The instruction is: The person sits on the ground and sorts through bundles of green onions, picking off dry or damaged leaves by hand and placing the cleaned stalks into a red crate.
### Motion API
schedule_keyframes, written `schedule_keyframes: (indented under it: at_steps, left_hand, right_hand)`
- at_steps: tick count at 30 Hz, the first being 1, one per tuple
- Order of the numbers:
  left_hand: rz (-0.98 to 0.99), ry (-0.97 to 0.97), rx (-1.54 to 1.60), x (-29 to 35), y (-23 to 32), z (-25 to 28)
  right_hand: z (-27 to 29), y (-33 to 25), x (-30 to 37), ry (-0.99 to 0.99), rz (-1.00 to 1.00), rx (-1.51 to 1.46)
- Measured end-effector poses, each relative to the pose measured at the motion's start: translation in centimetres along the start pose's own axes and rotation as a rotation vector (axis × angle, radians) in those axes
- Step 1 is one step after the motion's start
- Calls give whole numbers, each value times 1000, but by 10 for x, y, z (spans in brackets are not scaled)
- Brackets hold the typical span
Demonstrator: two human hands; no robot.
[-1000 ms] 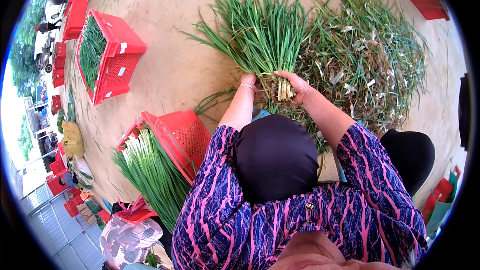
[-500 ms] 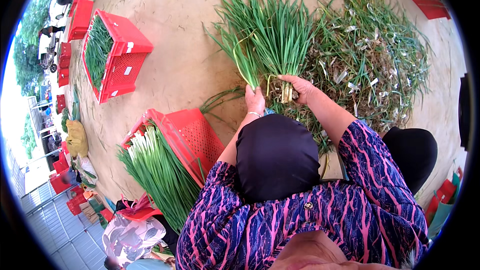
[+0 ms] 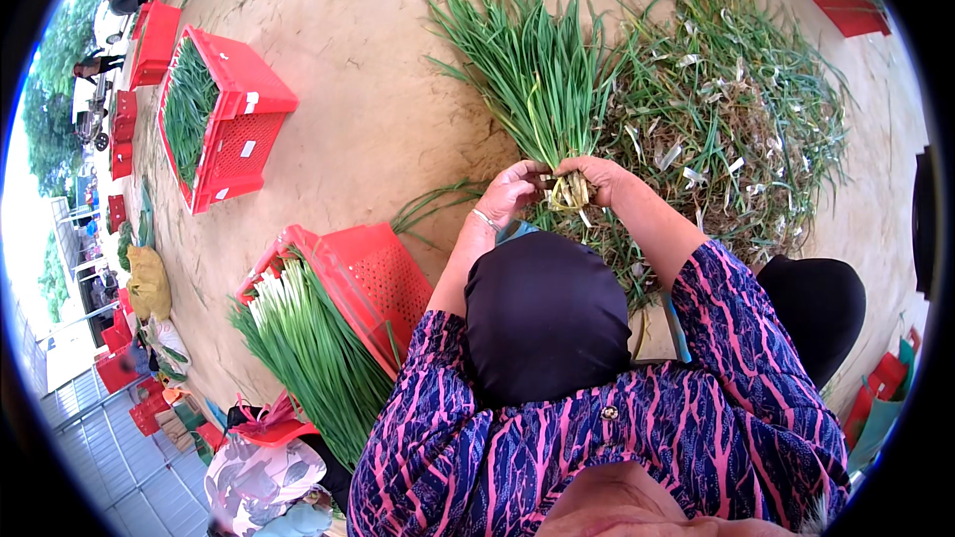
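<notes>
Bunch (image 3: pixel 537 80) is held just left of the pile (image 3: pixel 741 129); whether its right-hand leaves touch the pile or only overlap it in view cannot be told. Long axis is pointed away from the person, leaf tips leaning slightly left, pale base toward the body. Base is gripped in the right hand (image 3: pixel 600 179), the hand nearer the pile. Left hand (image 3: pixel 508 191) is set farther from the pile, fingers curled at the base's left side; whether anything is pinched cannot be told. Red crate (image 3: pixel 383 273), filled with greens (image 3: pixel 308 328), is seen well left of the pile.
</notes>
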State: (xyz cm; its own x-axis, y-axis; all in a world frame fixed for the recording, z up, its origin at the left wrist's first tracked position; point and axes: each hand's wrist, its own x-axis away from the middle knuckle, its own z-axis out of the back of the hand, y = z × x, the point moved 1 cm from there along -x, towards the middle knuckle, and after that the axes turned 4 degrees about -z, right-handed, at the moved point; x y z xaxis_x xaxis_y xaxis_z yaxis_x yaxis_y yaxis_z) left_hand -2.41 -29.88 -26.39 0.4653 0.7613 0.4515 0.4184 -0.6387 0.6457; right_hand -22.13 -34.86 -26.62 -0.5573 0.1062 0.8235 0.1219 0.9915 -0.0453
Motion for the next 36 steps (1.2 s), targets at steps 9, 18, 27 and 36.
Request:
schedule_keyframes:
  at_steps: [9,18,27,36]
  left_hand:
    - [87,247,-354,-47,-33,-7]
    - [-52,-29,-1235,-74,-93,78]
    - [214,198,-366,-66,-70,36]
    - [-4,113,-668,-45,-44,24]
  right_hand:
    - [19,3,10,-10,-47,-36]
    - [-20,-2,47,-120,-30,3]
    - [-60,-51,226,-85,579,46]
    - [-33,-31,235,146,635,191]
